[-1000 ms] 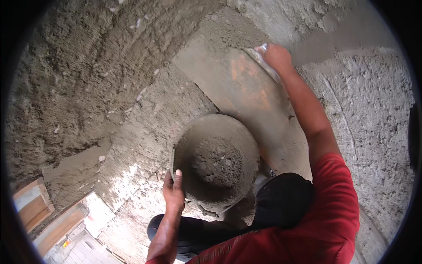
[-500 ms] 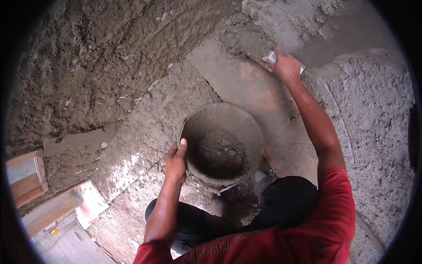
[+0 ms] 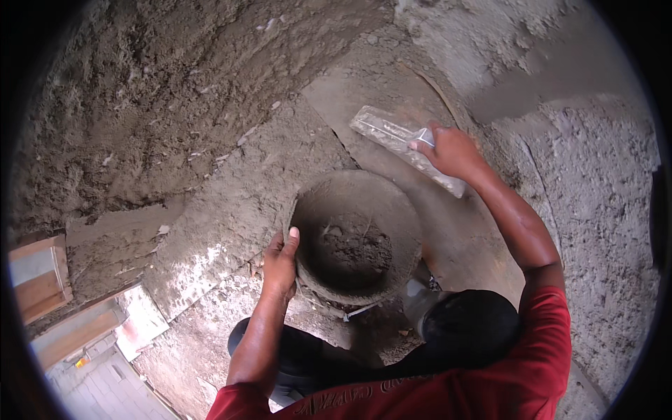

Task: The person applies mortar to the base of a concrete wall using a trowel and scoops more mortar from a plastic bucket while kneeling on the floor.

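Observation:
My left hand [image 3: 281,264] grips the left rim of a round, mortar-caked bucket [image 3: 399,210], thumb over the edge and fingers outside. The bucket tilts toward me, with a lump of grey mortar [image 3: 350,245] at its bottom. In my right hand [image 3: 451,150] is a plastering trowel [image 3: 385,129], my fingers wrapped round its handle. Its long flat metal blade is smeared with mortar. The trowel lies over a mortar-stained board [image 3: 378,157] just beyond the bucket, apart from the rim.
Rough mortar-covered wall [image 3: 154,105] rises at the left, and another rough wall [image 3: 595,196] stands at the right with a smoother damp patch [image 3: 539,84]. Wooden frames [image 3: 42,276] and a pale board [image 3: 140,322] are at the lower left. My dark-clad knee [image 3: 469,322] sits close to the bucket.
My right hand has drawn the trowel back toward me from the far end of the board, and its blade now shows flat. My left hand stays on the bucket rim.

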### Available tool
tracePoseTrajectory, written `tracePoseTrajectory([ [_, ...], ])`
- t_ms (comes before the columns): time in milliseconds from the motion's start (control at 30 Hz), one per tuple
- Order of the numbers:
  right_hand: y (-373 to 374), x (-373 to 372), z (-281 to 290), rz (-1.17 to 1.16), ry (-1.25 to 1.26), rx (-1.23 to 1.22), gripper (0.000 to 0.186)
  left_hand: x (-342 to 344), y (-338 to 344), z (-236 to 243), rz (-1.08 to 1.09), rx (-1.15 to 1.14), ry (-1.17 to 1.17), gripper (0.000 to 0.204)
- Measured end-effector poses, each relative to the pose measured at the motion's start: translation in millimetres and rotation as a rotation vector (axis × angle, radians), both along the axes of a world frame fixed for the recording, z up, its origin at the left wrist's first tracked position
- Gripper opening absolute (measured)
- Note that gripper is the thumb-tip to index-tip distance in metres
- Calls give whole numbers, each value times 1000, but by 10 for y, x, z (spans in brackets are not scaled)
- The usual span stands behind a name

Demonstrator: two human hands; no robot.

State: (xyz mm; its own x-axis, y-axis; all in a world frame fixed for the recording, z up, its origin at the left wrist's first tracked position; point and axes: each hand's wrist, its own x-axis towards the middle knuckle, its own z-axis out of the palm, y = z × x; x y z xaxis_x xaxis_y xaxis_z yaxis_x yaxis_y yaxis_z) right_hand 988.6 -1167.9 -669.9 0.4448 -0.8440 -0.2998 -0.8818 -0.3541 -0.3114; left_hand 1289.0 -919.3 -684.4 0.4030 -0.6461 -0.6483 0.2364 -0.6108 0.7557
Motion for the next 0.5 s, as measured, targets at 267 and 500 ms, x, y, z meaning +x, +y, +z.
tracePoseTrajectory([
  [267,-940,789,-1276,-215,-224,124,66,-174,-127,105,17,-20,48,61],
  [500,-1516,-51,-1177,-492,-142,-128,69,-152,-169,185,-14,-3,8,60],
])
